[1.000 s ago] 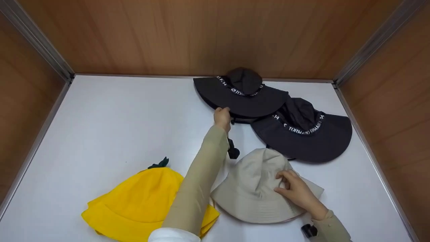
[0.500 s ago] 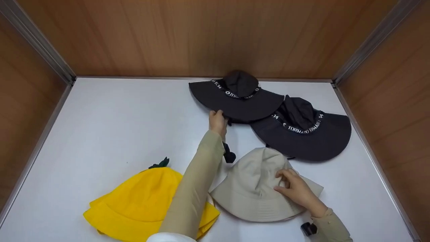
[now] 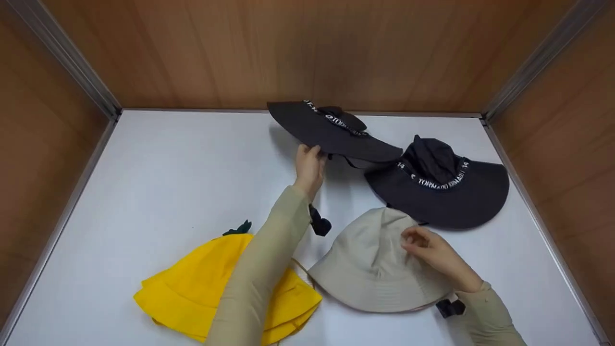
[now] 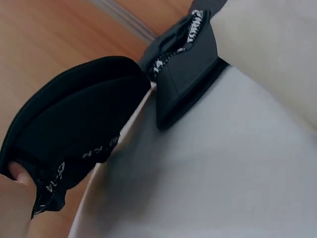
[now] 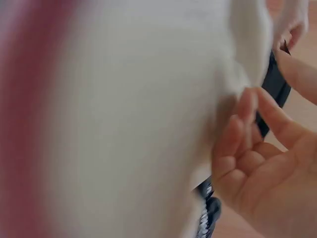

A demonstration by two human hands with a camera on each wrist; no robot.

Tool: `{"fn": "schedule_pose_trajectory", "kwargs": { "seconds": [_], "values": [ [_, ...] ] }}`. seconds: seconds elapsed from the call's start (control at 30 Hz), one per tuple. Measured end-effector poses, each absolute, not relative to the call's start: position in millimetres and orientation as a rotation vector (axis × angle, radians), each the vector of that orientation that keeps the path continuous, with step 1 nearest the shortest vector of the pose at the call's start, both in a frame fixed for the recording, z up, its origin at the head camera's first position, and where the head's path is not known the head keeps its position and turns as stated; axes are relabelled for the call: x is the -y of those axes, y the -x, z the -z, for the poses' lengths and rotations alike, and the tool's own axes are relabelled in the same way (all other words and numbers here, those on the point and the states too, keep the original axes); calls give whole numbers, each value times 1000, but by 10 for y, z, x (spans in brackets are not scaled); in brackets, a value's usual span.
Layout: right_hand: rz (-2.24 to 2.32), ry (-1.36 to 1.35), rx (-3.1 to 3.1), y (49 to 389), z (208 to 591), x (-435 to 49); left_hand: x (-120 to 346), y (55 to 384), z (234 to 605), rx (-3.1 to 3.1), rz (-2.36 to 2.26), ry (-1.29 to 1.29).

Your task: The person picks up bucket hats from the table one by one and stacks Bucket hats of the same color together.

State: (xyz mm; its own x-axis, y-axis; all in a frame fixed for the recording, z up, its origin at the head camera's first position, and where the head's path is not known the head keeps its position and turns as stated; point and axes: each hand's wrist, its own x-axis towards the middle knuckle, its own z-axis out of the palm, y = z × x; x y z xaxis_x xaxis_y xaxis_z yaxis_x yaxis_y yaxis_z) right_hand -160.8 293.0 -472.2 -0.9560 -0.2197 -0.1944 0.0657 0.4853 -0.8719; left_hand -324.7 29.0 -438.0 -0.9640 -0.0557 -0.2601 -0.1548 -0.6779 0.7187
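My left hand (image 3: 310, 168) grips the near brim of a black wide-brimmed hat (image 3: 326, 132) with white lettering. The hat is tilted up over the white table, a shadow under it; in the left wrist view the underside of its brim (image 4: 69, 109) shows, a thumb hooked at the edge. A beige bucket hat (image 3: 365, 264) lies in front. Beside its crown is my right hand (image 3: 439, 254), fingers loosely bent, fingertips (image 5: 247, 101) right at the fabric in the right wrist view, nothing gripped. Another black lettered hat (image 3: 447, 202) lies at the right.
A yellow bucket hat (image 3: 187, 283) with a dark green leaf-shaped top (image 3: 238, 228) lies at front left, partly hidden by my left forearm. Wooden panels (image 3: 240, 53) enclose the white table (image 3: 158, 182) at the back and both sides.
My left hand has raised the far black hat, tipping it and drawing it off the other black hat's brim. My right hand has shifted slightly up and right along the beige hat.
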Motion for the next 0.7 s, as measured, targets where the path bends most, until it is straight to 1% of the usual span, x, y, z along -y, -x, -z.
{"fn": "schedule_pose_trajectory", "kwargs": {
  "seconds": [0.1,0.2,0.27,0.47,0.6,0.7],
  "values": [
    [1807,-64,-2256,1729,4588,-2789,-247,3116,4247,-1163,-2831,349],
    [2173,-243,-1883,1877,4487,-2629,-218,2952,4144,-1079,-2862,294],
    [2325,-268,-1600,2002,4447,-2561,-222,2863,4093,-1031,-2882,255],
    [2574,-305,-947,2233,4413,-2427,-227,2579,4010,-1022,-2857,87],
    [2728,-448,-747,2296,4396,-2356,-189,2422,4015,-1073,-2819,12],
    [2811,-524,-547,2313,4390,-2336,-141,2350,4039,-1084,-2798,14]
  ]
}}
